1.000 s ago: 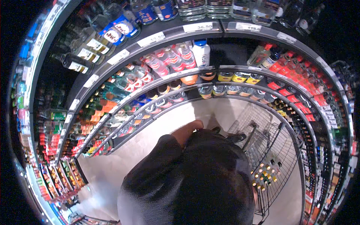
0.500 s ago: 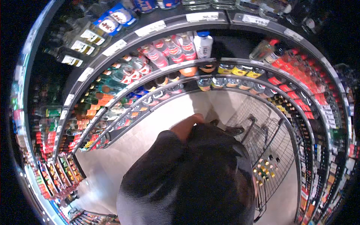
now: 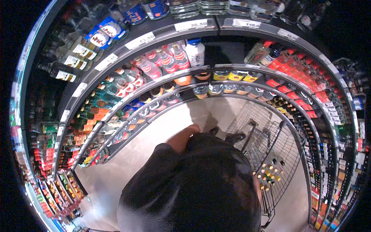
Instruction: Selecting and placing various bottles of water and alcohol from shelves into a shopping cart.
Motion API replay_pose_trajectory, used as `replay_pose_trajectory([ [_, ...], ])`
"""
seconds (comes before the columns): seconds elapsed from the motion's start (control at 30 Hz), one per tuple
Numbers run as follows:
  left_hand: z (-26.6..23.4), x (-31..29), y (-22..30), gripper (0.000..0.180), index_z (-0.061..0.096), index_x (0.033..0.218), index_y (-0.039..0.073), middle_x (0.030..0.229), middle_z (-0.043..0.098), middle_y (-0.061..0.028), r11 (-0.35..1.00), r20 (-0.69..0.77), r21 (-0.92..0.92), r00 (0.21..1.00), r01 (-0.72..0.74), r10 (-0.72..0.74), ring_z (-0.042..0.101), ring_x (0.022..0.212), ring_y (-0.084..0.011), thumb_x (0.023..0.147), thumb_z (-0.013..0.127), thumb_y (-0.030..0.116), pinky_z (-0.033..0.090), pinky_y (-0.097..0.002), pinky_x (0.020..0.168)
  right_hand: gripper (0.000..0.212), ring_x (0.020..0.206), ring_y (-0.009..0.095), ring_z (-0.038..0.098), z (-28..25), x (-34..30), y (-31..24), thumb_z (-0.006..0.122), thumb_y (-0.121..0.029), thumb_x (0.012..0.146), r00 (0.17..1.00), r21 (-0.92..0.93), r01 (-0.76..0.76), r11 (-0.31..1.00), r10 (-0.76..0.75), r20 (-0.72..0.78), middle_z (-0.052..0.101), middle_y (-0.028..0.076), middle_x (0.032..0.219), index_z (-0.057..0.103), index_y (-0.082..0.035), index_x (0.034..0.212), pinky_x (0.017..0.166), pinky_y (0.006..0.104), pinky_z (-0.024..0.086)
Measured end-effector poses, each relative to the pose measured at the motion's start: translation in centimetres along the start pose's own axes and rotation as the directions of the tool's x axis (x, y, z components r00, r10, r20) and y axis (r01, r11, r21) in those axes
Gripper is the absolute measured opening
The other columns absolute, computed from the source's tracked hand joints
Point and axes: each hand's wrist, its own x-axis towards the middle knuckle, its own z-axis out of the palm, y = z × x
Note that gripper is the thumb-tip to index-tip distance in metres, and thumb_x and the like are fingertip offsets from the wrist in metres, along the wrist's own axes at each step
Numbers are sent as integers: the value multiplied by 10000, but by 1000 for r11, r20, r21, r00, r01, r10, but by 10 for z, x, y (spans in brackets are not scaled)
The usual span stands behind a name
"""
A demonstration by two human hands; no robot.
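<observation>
Several capped bottles (image 3: 267, 176) are already loaded in the wire cart (image 3: 275, 137), lower right of the frame; what is left cannot be judged; near centre, the left hand (image 3: 193, 129) is held beside dark clothing (image 3: 193, 181), its grip indiscernible; the right hand is hidden.

cart (image 3: 276, 136) black-gridded, bottle caps (image 3: 268, 173) gold and black — shirt (image 3: 189, 185) black

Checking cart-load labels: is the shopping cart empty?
No, a cluster of bottles, mostly with yellowish caps, sits inside the wire cart.
</observation>
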Motion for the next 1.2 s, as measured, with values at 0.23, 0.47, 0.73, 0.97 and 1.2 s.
replay_pose_trajectory([
  [0.23, 8, 52, -49, 224, 665, 884, -40, 835, 659, -160, 831, 160, 365, 908, -420, 388, 657, 710, -263, 747, 575, 113, 559, -408, 575, 332, 936, 221, 568, 2, 2, -5, 429, -228, 933, 997, 84, 77, 993, -76, -20, 592, 103, 1092, 516, -40, 1192, 835, 315, 454],
  [0.47, 32, 106, -82, 239, 665, 902, -15, 902, 663, -165, 878, 129, 156, 891, -452, 436, 654, 738, -280, 747, 555, 129, 549, -428, 590, 328, 919, 218, 571, 13, 6, -9, 423, -258, 944, 989, 156, 147, 977, -145, -25, 592, 99, 1080, 525, -53, 1178, 819, 315, 461],
  [0.73, 22, 107, -84, 218, 666, 894, 17, 872, 652, -161, 864, 167, 313, 919, -394, 358, 639, 706, -272, 737, 555, 119, 545, -413, 593, 328, 900, 215, 574, 29, 2, -10, 416, -291, 955, 974, 222, 220, 950, -227, 7, 593, 95, 1067, 536, -68, 1163, 802, 315, 469],
  [0.97, 23, 95, -77, 177, 668, 841, 0, 795, 655, -141, 919, 75, 183, 937, -349, 341, 638, 663, -246, 730, 595, 116, 541, -391, 544, 321, 727, 162, 577, 14, -53, -101, 423, -350, 942, 972, 150, 155, 976, -178, 151, 593, 60, 915, 549, -80, 1061, 606, 322, 487],
  [1.2, 14, 71, -42, 175, 668, 804, -28, 795, 662, -140, 821, 147, 457, 939, -343, 311, 657, 677, -240, 707, 620, 109, 554, -389, 580, 183, 632, 293, 582, 23, -28, -123, 554, -213, 772, 947, -174, 322, 930, -319, 50, 605, 135, 732, 611, -47, 824, 573, 410, 452],
])
